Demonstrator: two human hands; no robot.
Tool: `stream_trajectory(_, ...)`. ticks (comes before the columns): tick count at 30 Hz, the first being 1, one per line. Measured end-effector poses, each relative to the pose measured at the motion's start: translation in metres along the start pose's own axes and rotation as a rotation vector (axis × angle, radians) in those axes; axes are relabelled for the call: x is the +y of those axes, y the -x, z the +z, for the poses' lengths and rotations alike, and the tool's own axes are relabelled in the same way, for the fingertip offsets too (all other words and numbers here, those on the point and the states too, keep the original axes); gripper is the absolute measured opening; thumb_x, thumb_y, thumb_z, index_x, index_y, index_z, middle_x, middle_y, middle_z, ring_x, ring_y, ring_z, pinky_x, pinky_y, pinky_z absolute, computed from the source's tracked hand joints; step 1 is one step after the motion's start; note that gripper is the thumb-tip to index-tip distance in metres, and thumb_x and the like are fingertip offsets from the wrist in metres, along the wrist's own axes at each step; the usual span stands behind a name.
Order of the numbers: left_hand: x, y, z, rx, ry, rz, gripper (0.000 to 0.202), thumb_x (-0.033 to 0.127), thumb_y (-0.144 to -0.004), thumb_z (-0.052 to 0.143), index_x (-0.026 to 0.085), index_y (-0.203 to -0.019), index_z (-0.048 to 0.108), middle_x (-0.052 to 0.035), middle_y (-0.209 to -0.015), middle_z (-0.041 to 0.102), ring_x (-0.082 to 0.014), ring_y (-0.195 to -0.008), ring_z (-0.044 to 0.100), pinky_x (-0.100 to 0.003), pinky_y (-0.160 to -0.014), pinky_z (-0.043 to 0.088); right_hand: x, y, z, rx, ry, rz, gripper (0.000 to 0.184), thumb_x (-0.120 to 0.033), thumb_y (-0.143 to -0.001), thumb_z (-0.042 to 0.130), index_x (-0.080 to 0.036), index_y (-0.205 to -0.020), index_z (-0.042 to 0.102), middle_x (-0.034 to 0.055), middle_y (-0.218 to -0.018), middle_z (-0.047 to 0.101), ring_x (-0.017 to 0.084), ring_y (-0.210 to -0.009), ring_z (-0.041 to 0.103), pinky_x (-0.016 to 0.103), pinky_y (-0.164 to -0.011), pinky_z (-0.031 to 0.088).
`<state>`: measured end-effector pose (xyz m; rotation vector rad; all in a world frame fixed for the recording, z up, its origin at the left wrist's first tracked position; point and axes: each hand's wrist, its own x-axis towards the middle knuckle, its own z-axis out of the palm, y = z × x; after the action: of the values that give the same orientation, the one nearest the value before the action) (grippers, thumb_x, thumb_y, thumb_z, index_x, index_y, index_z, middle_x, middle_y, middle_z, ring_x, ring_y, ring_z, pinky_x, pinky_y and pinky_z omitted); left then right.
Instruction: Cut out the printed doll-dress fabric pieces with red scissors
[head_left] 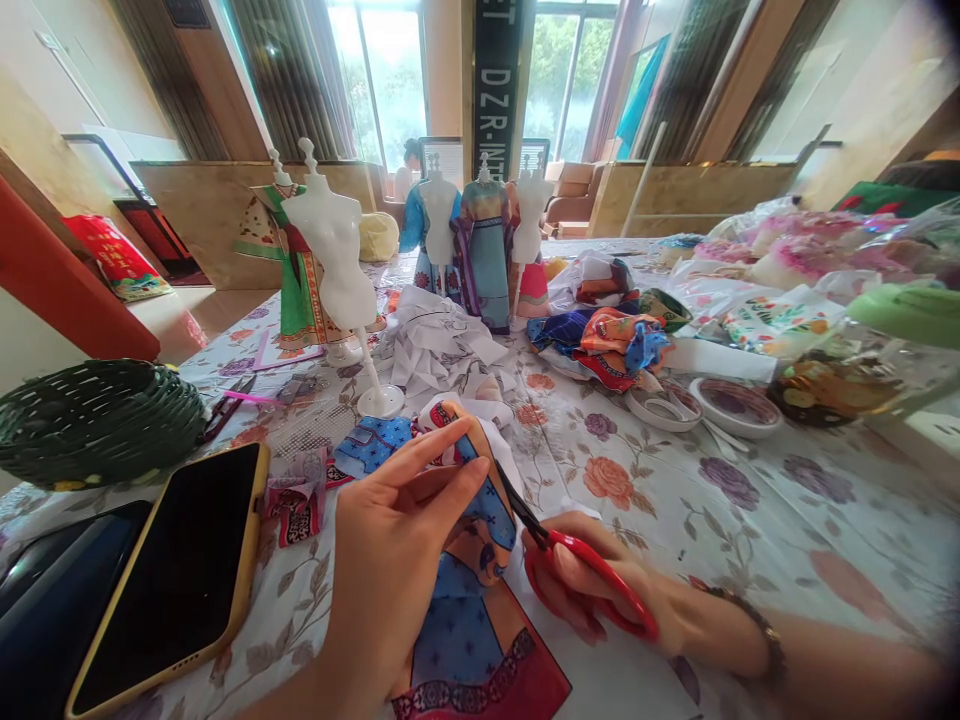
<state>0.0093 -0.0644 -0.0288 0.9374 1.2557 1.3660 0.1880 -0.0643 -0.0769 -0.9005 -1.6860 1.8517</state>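
Head view: red-handled scissors (pixel 541 532) point up-left, long axis diagonal.

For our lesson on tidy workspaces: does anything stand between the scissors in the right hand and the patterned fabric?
Nothing visible does. The right hand holds the scissors with their blades right by the edge of the patterned fabric, which the left hand pinches; the nearest white mannequin stands beyond the fabric.

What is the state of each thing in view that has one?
Left hand: pinching patterned fabric
Right hand: gripping scissors
Patterned fabric: folded
Scissors: blades at the fabric's edge
Phone: lying, screen dark
Front mannequin: upright, undressed
Green dress: worn by another mannequin
White scraps: heaped
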Motion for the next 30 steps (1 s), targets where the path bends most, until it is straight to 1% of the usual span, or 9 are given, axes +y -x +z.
stream_trajectory(3,0.0018,0.0013,0.0005,-0.015,0.008,-0.018,0.040,0.029,-0.067,0.084,0.026,-0.106,0.076,0.0021,-0.064,0.073,-0.0160,-0.039,0.063,-0.031,-0.038,0.061,0.0012,-0.0001,0.0000,-0.017,-0.007,-0.003,0.065,-0.079,-0.079,0.044,-0.019,-0.054,0.043,-0.0022,-0.046,0.042,0.009,-0.042,0.035,0.023,-0.042,0.024)
stream_trajectory(5,0.0030,0.0023,0.0008,-0.014,0.010,-0.023,0.042,0.029,-0.067,0.084,0.025,-0.107,0.076,0.0026,-0.060,0.071,-0.0162,-0.037,0.062,-0.031,-0.037,0.060,0.0001,0.0001,0.0003,-0.002,-0.001,0.013,0.067,-0.082,-0.078,0.043,-0.019,-0.055,0.043,-0.0021,-0.048,0.043,0.009,-0.043,0.035,0.024,-0.043,0.025)
stream_trajectory(9,0.0036,0.0035,0.0009,0.002,0.021,-0.027,0.042,0.028,-0.065,0.085,0.024,-0.106,0.076,0.0010,-0.066,0.074,-0.0170,-0.040,0.064,-0.031,-0.039,0.061,-0.0036,0.0007,0.0011,0.027,0.021,0.033,0.068,-0.085,-0.074,0.044,-0.019,-0.053,0.042,-0.0023,-0.048,0.043,0.009,-0.044,0.036,0.024,-0.046,0.026)
stream_trajectory(11,0.0034,0.0037,0.0007,-0.007,0.032,-0.037,0.043,0.028,-0.065,0.085,0.023,-0.107,0.076,0.0011,-0.062,0.072,-0.0175,-0.039,0.064,-0.032,-0.038,0.060,-0.0041,0.0011,0.0016,0.036,0.011,0.039,0.068,-0.085,-0.072,0.046,-0.020,-0.053,0.041,-0.0029,-0.047,0.042,0.009,-0.044,0.036,0.024,-0.045,0.026)
stream_trajectory(14,0.0029,0.0033,0.0006,-0.015,0.037,-0.039,0.044,0.029,-0.065,0.085,0.022,-0.108,0.076,0.0016,-0.059,0.071,-0.0181,-0.037,0.063,-0.032,-0.036,0.060,-0.0019,0.0013,0.0026,0.053,-0.003,0.044,0.068,-0.085,-0.070,0.048,-0.020,-0.052,0.041,-0.0033,-0.046,0.041,0.008,-0.043,0.034,0.024,-0.045,0.025)
stream_trajectory(19,0.0021,0.0014,0.0016,-0.009,0.057,-0.039,0.039,0.026,-0.065,0.085,0.024,-0.103,0.077,0.0022,-0.061,0.072,-0.0162,-0.038,0.063,-0.031,-0.036,0.060,0.0048,-0.0006,0.0031,0.081,-0.049,0.016,0.067,-0.083,-0.068,0.054,-0.020,-0.049,0.041,-0.0037,-0.043,0.039,0.008,-0.039,0.033,0.025,-0.042,0.023)
stream_trajectory(22,0.0017,0.0014,0.0016,-0.016,0.057,-0.035,0.040,0.027,-0.065,0.085,0.024,-0.104,0.077,0.0027,-0.060,0.071,-0.0164,-0.036,0.062,-0.032,-0.036,0.060,0.0047,-0.0009,0.0021,0.072,-0.051,0.015,0.066,-0.082,-0.070,0.053,-0.020,-0.051,0.041,-0.0041,-0.045,0.038,0.008,-0.040,0.033,0.025,-0.042,0.023)
stream_trajectory(25,0.0017,0.0018,0.0010,-0.015,0.048,-0.039,0.040,0.027,-0.065,0.086,0.024,-0.104,0.077,0.0022,-0.062,0.072,-0.0166,-0.037,0.063,-0.031,-0.037,0.060,0.0020,-0.0002,0.0018,0.058,-0.026,0.011,0.067,-0.082,-0.074,0.049,-0.020,-0.051,0.041,-0.0042,-0.046,0.038,0.007,-0.042,0.033,0.025,-0.044,0.024)
stream_trajectory(30,0.0015,0.0026,0.0003,-0.010,0.009,-0.021,0.039,0.029,-0.067,0.084,0.025,-0.106,0.076,0.0010,-0.067,0.075,-0.0161,-0.040,0.064,-0.030,-0.039,0.061,-0.0011,0.0016,0.0045,0.078,-0.005,-0.005,0.069,-0.083,-0.074,0.047,-0.019,-0.049,0.040,-0.0046,-0.044,0.037,0.006,-0.039,0.031,0.024,-0.042,0.022)
